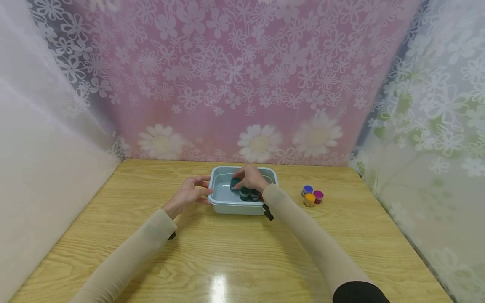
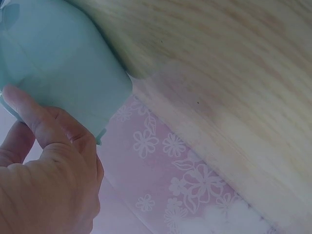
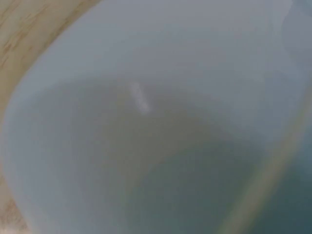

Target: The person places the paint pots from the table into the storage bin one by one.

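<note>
A pale blue plastic basin (image 1: 238, 209) stands toward the back of the table. My left hand (image 1: 188, 192) holds its left end at the rim; the left wrist view shows the fingers (image 2: 39, 119) bent at the basin's edge. Reaching inside, my right hand (image 1: 251, 176) pinches a dark green paint jar (image 1: 234, 183) from above. Two dark-lidded jars (image 1: 244, 194) sit side by side near the front wall, and a bit of red (image 1: 261, 197) shows by the right wrist. Blurred basin wall (image 3: 146, 48) fills most of the right wrist view.
Right of the basin, a blue-lidded jar (image 1: 307, 190), an orange-lidded jar (image 1: 309, 199) and a magenta-lidded jar (image 1: 318, 196) cluster on the wooden table (image 1: 212, 248). A pink flowered curtain (image 1: 212, 84) hangs behind the table, with pale cloth on both sides.
</note>
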The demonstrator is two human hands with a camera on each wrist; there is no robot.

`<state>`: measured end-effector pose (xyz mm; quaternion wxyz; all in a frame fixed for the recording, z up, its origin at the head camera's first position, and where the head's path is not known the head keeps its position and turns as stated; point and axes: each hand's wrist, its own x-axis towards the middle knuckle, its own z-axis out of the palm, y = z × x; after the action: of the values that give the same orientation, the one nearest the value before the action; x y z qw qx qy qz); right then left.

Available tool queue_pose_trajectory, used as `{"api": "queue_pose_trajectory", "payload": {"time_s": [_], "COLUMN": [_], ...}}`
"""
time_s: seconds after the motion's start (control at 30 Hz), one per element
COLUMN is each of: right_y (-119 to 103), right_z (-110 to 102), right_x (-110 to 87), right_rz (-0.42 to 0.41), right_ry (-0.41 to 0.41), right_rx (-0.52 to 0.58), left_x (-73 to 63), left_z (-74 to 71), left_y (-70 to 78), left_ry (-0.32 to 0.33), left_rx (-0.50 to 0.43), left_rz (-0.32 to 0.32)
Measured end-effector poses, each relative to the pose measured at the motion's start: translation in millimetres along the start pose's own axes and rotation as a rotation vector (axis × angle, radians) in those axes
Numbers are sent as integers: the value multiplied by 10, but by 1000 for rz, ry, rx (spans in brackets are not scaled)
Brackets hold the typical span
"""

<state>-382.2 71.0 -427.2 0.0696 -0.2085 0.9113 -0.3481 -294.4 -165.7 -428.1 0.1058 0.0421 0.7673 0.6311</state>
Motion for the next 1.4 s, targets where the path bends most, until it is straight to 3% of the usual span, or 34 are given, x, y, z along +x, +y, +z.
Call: {"api": "queue_pose_trajectory", "payload": {"time_s": [0.3,0.97,1.23,1.4], "right_y": [-41,-60,-51,-44], "right_z": [12,-17,-72,-149], "right_x": [-38,-112,-166,-227], "right_rz": [-26,17,46,29], "right_ry": [-6,7,14,3], "right_rx": [-68,-8,88,204], "left_x": [-30,-16,-11,-3], "left_z": [6,8,11,-16], "left_y": [25,-7,-7,-31], "left_ry": [2,-16,-12,-11], "left_rx": [4,-13,-15,-14], "left_rz": [-8,6,1,11]}}
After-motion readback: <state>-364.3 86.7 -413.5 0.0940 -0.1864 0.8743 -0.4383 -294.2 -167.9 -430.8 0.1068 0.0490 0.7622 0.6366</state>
